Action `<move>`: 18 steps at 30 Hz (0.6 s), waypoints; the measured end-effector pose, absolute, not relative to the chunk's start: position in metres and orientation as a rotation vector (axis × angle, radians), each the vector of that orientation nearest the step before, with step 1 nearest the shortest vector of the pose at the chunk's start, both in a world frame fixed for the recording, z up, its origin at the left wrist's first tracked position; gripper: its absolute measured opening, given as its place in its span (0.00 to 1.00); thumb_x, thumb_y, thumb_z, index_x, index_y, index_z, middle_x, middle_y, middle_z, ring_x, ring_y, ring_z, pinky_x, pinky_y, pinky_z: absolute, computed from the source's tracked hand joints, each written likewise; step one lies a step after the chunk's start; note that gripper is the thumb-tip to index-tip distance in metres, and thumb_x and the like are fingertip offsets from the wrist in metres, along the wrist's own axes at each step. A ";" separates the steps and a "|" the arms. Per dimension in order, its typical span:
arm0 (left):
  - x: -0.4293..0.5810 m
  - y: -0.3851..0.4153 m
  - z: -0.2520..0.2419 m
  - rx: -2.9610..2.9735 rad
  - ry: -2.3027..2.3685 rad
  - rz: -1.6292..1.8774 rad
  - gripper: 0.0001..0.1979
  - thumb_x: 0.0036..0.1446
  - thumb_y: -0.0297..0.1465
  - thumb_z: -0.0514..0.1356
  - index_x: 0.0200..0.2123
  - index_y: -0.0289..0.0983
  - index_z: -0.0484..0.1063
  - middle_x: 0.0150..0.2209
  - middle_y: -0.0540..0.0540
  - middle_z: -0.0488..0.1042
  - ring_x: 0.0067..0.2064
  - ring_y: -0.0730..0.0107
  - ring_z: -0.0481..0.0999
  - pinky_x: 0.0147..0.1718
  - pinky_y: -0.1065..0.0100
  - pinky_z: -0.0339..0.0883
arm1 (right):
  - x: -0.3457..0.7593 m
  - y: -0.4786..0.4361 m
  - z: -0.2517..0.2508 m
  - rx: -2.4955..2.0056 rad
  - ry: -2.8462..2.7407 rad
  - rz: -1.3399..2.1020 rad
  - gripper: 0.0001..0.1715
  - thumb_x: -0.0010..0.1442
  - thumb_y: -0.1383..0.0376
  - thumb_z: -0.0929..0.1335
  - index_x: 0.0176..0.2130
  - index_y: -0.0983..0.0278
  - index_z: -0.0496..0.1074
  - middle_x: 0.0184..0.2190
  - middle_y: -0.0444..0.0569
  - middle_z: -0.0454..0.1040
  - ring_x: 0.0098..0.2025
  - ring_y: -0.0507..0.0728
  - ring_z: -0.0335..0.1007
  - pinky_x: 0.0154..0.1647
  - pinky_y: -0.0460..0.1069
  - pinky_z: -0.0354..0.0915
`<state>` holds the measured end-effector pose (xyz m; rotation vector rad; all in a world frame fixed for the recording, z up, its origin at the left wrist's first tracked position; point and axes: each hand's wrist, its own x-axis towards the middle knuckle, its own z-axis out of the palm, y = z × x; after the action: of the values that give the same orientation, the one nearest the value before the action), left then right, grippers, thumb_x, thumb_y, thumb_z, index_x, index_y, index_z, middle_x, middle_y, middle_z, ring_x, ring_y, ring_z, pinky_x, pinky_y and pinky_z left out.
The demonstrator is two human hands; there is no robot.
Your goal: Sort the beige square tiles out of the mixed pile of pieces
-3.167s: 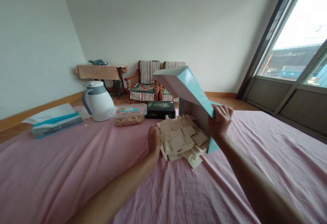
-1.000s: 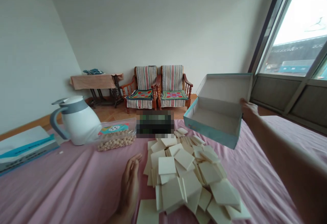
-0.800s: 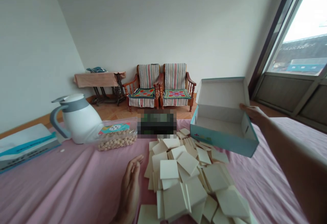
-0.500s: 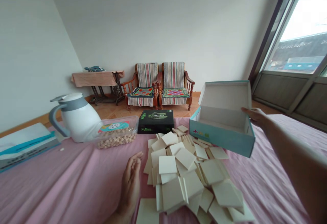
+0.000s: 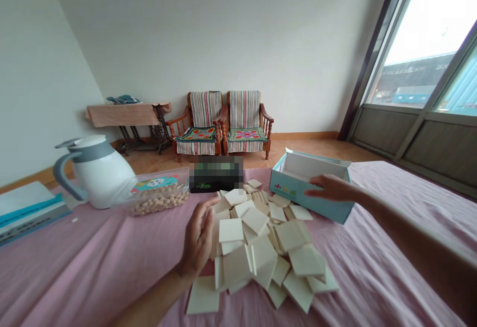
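Observation:
Thin, square, cream-coloured tiles (image 5: 257, 220) lie in a loose heap on the pink cloth, several overlapping or leaning on one another. At the heap's left edge is my left hand (image 5: 199, 232), fingers extended and slightly cupped, its palm side towards the tiles; whether it touches them I cannot tell. Behind the heap to the right stands a light-blue cardboard box (image 5: 316, 200) with its top open and a pale inside. My right hand (image 5: 330, 189) hovers at the front wall of this box, fingers stretched to the left, with nothing in them.
A clear plastic tub (image 5: 160, 195) of small beige pieces stands left of a black box (image 5: 216, 180), partly blurred. Further left are a white and grey jug (image 5: 100, 173) and a blue-white box (image 5: 30, 212). Two wooden armchairs (image 5: 244, 123) stand against the wall.
My right hand has let go of the blue box's lid and moved left to its front. The lid has dropped back out of sight. My left hand has moved up beside the tiles.

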<state>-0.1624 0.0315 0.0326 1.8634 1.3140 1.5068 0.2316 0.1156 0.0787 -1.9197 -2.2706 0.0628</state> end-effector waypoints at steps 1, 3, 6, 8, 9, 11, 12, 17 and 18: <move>-0.153 0.041 0.043 1.943 1.263 1.468 0.17 0.65 0.40 0.48 0.48 0.38 0.69 0.50 0.41 0.73 0.53 0.62 0.70 0.53 0.62 0.62 | 0.226 0.109 0.076 -1.899 -2.338 0.117 0.06 0.54 0.62 0.69 0.31 0.63 0.75 0.29 0.48 0.76 0.32 0.54 0.70 0.33 0.45 0.58; -0.131 0.066 0.061 2.092 1.186 1.321 0.17 0.66 0.38 0.46 0.45 0.36 0.71 0.48 0.41 0.74 0.51 0.63 0.72 0.51 0.64 0.64 | 0.221 0.100 0.074 -1.920 -2.353 0.145 0.07 0.54 0.65 0.67 0.34 0.63 0.74 0.31 0.49 0.77 0.34 0.55 0.71 0.34 0.45 0.58; -0.093 0.114 0.078 2.326 1.207 0.865 0.19 0.67 0.34 0.44 0.47 0.34 0.71 0.48 0.42 0.74 0.50 0.64 0.72 0.50 0.65 0.65 | 0.221 0.096 0.084 -2.065 -2.210 0.025 0.11 0.57 0.64 0.63 0.36 0.63 0.74 0.32 0.51 0.76 0.36 0.57 0.73 0.33 0.47 0.58; -0.069 0.146 0.080 2.372 1.192 0.689 0.16 0.65 0.35 0.48 0.45 0.34 0.73 0.46 0.43 0.75 0.47 0.64 0.73 0.49 0.64 0.66 | 0.221 0.098 0.096 -2.179 -2.090 -0.080 0.13 0.58 0.62 0.63 0.38 0.62 0.74 0.35 0.53 0.77 0.37 0.59 0.73 0.32 0.48 0.59; -0.057 0.161 0.079 2.391 1.190 0.592 0.15 0.64 0.36 0.51 0.45 0.35 0.72 0.46 0.43 0.74 0.46 0.63 0.73 0.48 0.63 0.67 | 0.220 0.101 0.101 -2.228 -2.029 -0.122 0.14 0.58 0.61 0.63 0.39 0.62 0.74 0.36 0.55 0.76 0.38 0.61 0.74 0.31 0.48 0.60; -0.038 0.185 0.073 2.419 1.197 0.403 0.15 0.63 0.37 0.56 0.49 0.35 0.69 0.49 0.42 0.71 0.47 0.63 0.73 0.46 0.57 0.70 | 0.217 0.107 0.108 -2.322 -1.904 -0.145 0.16 0.58 0.61 0.62 0.42 0.63 0.74 0.39 0.59 0.76 0.40 0.63 0.74 0.32 0.49 0.62; -0.030 0.195 0.069 2.427 1.209 0.311 0.15 0.62 0.37 0.56 0.50 0.36 0.68 0.50 0.42 0.70 0.47 0.63 0.72 0.45 0.57 0.70 | 0.214 0.112 0.109 -2.356 -1.860 -0.124 0.17 0.58 0.62 0.62 0.43 0.64 0.74 0.40 0.61 0.76 0.41 0.64 0.74 0.32 0.50 0.63; -0.014 0.223 0.044 2.433 1.285 -0.045 0.16 0.62 0.36 0.57 0.51 0.36 0.67 0.51 0.42 0.69 0.48 0.62 0.72 0.45 0.56 0.70 | 0.200 0.139 0.089 -2.416 -1.825 0.062 0.17 0.54 0.67 0.65 0.43 0.68 0.76 0.40 0.66 0.76 0.41 0.65 0.75 0.33 0.50 0.66; -0.015 0.226 0.040 2.431 1.298 -0.092 0.17 0.62 0.36 0.57 0.51 0.35 0.67 0.51 0.42 0.69 0.48 0.62 0.72 0.45 0.56 0.70 | 0.198 0.145 0.084 -2.416 -1.823 0.092 0.18 0.53 0.68 0.65 0.43 0.68 0.76 0.40 0.66 0.76 0.41 0.65 0.75 0.33 0.50 0.66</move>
<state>-0.0145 0.2264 0.0401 2.4310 1.2981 -0.0917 0.1979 0.1445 0.0843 -2.4164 -1.8234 0.0922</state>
